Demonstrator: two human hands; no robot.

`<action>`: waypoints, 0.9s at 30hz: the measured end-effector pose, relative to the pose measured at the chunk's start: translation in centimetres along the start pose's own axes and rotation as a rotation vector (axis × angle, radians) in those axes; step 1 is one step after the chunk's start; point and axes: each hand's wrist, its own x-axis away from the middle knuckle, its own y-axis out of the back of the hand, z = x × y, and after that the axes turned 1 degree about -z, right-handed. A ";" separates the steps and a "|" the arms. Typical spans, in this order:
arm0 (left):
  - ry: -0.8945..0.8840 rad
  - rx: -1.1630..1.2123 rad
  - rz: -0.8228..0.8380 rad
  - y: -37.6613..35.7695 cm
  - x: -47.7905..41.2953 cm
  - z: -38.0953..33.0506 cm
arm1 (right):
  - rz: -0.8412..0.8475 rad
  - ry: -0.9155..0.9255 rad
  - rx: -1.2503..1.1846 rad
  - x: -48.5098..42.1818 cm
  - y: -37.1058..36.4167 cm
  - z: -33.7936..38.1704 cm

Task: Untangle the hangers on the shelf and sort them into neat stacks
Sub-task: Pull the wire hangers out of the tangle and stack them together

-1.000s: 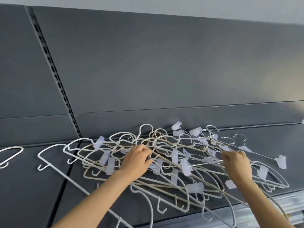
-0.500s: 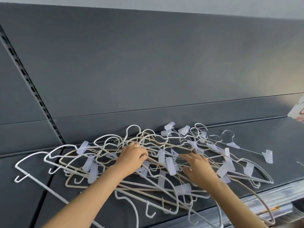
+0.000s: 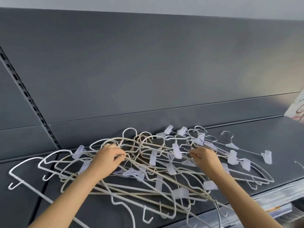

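Observation:
A tangled heap of white and cream hangers (image 3: 148,176), several with pale clips, lies on the dark grey shelf (image 3: 263,142). My left hand (image 3: 107,159) sits on the left middle of the heap, its fingers curled round hanger wires near the hooks. My right hand (image 3: 205,159) is at the right middle, fingers bent and pinching thin wires of a clip hanger (image 3: 179,153). One thin metal clip hanger (image 3: 233,146) lies at the heap's right edge. A large white hanger (image 3: 24,180) sticks out at the left.
The shelf's grey back panel (image 3: 148,71) rises behind the heap, with a slotted upright (image 3: 28,99) at the left. A clear price rail (image 3: 271,204) runs along the front edge. A white printed object (image 3: 296,109) shows at the far right.
My right hand has moved left from the heap's right end to its middle and now pinches wires there. My left hand stays in its grip. The view has shifted right.

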 end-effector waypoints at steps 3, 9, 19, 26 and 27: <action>0.059 -0.098 0.030 0.0 -0.4 -0.7 | 0.071 0.002 0.008 0.7 -0.5 -0.6; 0.056 -0.382 -0.125 -1.6 -3.7 -4.7 | 0.050 -0.082 0.017 0.8 0.0 -3.0; -0.016 -0.185 0.261 -7.1 -10.2 -8.3 | 0.213 -0.092 -0.108 0.4 1.5 -5.0; -0.029 0.060 0.211 -6.6 -9.4 -7.8 | 0.003 -0.151 -0.319 -0.3 3.9 -7.5; -0.042 0.059 0.206 -6.4 -9.1 -7.6 | -0.023 -0.180 -0.328 -0.7 4.1 -7.8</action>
